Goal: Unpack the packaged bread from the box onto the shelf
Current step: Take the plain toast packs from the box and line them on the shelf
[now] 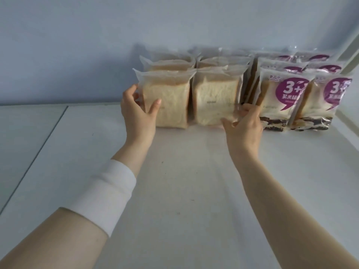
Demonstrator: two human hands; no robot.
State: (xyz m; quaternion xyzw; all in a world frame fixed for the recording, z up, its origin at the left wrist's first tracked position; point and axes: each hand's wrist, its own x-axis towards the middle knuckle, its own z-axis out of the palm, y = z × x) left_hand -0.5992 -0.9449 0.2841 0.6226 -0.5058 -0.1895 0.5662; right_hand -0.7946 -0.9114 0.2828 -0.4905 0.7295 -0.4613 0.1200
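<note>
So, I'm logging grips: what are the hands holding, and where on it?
The left hand grips the left plain bread pack by its left edge; the right hand grips the neighbouring plain pack at its lower right corner.

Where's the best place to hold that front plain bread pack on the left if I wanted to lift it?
Probably across its left edge, coming from the front-left. The front left plain pack stands upright with that side free, where the left hand holds it, thumb on its face; its neighbour pack crowds the right side.
</note>
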